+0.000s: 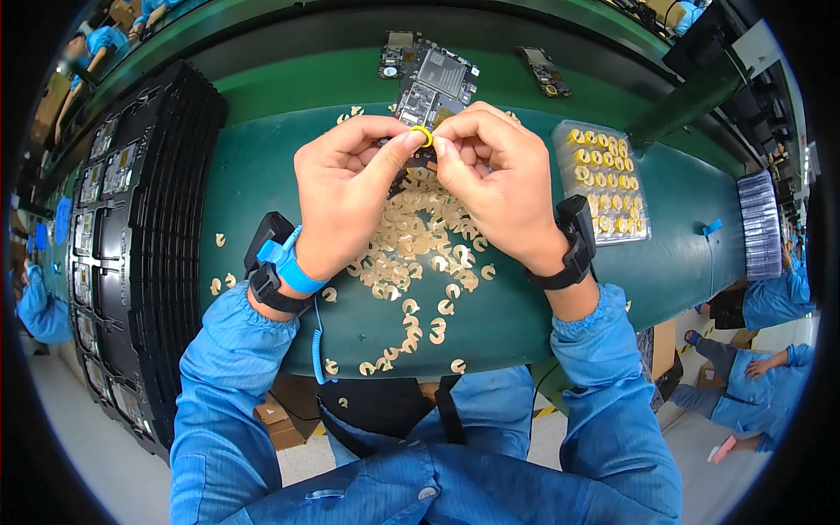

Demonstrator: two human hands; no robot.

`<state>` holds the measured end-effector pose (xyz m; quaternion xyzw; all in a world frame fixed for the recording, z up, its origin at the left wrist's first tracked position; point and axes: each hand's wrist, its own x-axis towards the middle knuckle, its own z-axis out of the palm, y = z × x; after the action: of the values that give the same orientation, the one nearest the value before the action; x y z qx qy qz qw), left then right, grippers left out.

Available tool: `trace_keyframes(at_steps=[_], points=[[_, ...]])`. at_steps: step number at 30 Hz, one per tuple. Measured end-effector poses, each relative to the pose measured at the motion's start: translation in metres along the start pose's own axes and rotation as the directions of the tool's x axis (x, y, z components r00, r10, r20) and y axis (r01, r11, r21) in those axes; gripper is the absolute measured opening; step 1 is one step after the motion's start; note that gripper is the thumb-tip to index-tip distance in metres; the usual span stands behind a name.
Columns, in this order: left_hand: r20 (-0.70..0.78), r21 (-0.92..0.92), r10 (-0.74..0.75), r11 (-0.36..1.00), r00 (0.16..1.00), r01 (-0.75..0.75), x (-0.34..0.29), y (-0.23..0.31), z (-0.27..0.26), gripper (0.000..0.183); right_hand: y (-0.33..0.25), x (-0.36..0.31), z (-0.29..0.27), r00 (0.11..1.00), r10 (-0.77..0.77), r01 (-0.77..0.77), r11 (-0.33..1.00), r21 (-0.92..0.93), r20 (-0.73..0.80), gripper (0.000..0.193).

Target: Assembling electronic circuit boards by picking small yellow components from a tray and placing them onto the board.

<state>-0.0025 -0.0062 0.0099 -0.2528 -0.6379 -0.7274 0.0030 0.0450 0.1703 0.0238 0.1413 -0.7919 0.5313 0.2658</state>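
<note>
My left hand (343, 188) and my right hand (500, 179) meet over the middle of the bench, both closed in a pinch. Between their thumbs and index fingers is a small yellow ring-shaped part (423, 135), gripped from both sides. Just beyond the fingertips lies a dark circuit board (440, 77), its near end partly hidden by my hands. Below them, many cream C-shaped pieces (398, 249) are heaped and scattered on the green mat (516, 306). A blue strap with a coiled cord circles my left wrist, and black bands are on both wrists.
At right stands a clear plastic tray (646, 229) with rows of round yellow parts. Tall black trays (179, 175) holding boards are stacked at left. Another board (544, 72) lies at the back right. A green post (687, 103) rises behind the clear tray. Other people are around the edges.
</note>
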Motion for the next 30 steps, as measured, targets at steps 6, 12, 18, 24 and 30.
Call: trace_keyframes(at_steps=[6, 12, 18, 24, 30], points=[[-0.041, -0.103, -0.003, 0.995, 0.999, -0.001, 0.001, 0.002, 0.005, 0.013, 0.001, -0.001, 0.001, 0.999, 0.049, -0.049, 0.997, 0.058, 0.007, 0.01], [-0.01, -0.138, 0.001, 0.99, 1.0, -0.003, -0.002, -0.002, 0.009, 0.017, 0.003, 0.0, 0.0, 1.0, 0.006, -0.006, 1.0, -0.027, -0.014, 0.011], [-0.005, -0.099, 0.026, 0.995, 1.0, -0.027, -0.002, 0.0, 0.01, 0.02, 0.001, 0.001, 0.001, 1.0, -0.024, 0.024, 0.999, -0.027, 0.002, 0.01], [0.044, -0.164, -0.044, 0.985, 0.998, 0.05, 0.002, -0.005, 0.007, 0.02, 0.006, 0.0, -0.002, 0.999, 0.048, -0.048, 0.999, 0.023, -0.007, 0.01], [0.006, -0.113, -0.006, 0.994, 1.0, 0.007, -0.001, -0.005, 0.005, 0.016, 0.002, 0.001, 0.002, 1.0, 0.004, -0.004, 1.0, -0.024, 0.018, 0.01]])
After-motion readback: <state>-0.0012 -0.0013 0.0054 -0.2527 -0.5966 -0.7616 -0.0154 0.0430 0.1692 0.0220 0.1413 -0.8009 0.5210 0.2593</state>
